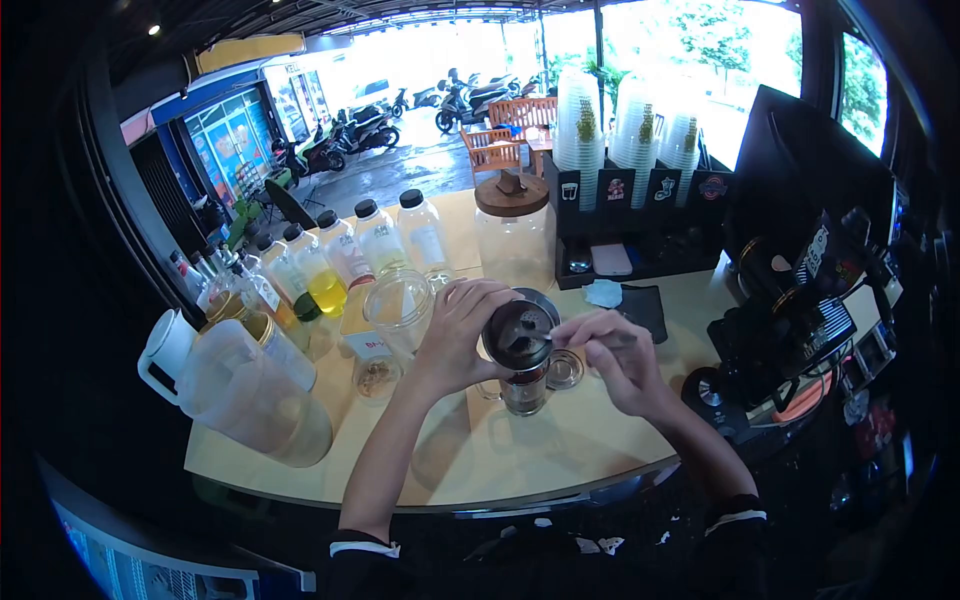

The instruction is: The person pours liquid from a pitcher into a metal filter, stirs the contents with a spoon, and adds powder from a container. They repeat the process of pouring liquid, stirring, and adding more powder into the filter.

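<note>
Near the middle of the counter, a round dark coffee dripper (503, 345) with dark, foamy liquid inside stands over a glass mug (524, 396). My left hand (462, 335) wraps around its left side, fingers along the far rim and thumb at the near side. In my right hand (622, 362) a small spoon (543, 337) is pinched, its tip dipping into the dripper. Just right of the mug lies a small round glass lid or dish (566, 370). A clear glass jar (398, 300) is behind my left hand.
Capped bottles (378, 235) line the counter's back left. A large plastic pitcher (255, 395) stands at left. Behind the dripper are a wooden-lidded jar (512, 235) and a black rack (640, 225) with stacked plastic cups. Dark equipment (770, 330) occupies the right side.
</note>
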Available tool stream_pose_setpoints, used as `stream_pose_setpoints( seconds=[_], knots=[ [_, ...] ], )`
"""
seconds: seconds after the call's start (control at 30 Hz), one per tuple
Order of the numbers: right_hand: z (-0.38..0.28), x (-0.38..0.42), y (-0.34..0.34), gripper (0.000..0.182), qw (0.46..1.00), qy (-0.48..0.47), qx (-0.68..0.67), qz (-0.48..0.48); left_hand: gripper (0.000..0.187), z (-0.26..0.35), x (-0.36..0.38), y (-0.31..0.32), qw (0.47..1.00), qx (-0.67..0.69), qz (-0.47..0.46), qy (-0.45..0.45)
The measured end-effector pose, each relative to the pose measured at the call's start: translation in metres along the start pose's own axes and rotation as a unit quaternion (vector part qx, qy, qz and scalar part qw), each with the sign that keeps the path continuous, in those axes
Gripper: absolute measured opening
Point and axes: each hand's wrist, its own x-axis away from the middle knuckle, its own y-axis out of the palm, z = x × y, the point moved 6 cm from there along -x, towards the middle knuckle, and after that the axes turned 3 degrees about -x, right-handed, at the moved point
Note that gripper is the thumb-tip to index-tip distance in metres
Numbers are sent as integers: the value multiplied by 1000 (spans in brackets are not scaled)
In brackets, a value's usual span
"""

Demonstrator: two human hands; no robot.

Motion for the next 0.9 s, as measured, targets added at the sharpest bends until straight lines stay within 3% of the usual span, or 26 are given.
stream_pose_setpoints(
  seconds=[0.23, 0.37, 0.47, 0.57, 0.63, 0.77, 0.9],
  knots=[
    [-2, -14, -5, 20, 994, 91, -69, 2, 78, 5, -2, -4, 999, -24, -1, 23],
    [2, -16, -5, 19, 993, 80, -81, -15, 79, 3, -1, -5, 999, -39, 4, 26],
    [-6, -17, -3, 19, 997, 66, -7, -27, 79, 4, 0, -5, 999, -35, 1, 32],
    [-1, -17, -3, 22, 991, 73, -108, 9, 80, 4, -1, -8, 998, -42, 11, 35],
    [8, -17, -6, 23, 992, 98, -68, -36, 81, 2, 1, -8, 998, -43, 11, 33],
    [-7, -24, -13, 24, 994, 92, -61, -27, 82, 1, 2, -6, 998, -50, -1, 33],
    [-36, -33, -10, 20, 991, 17, 81, -101, 82, 0, 0, -8, 999, -43, -7, 24]
  ],
)
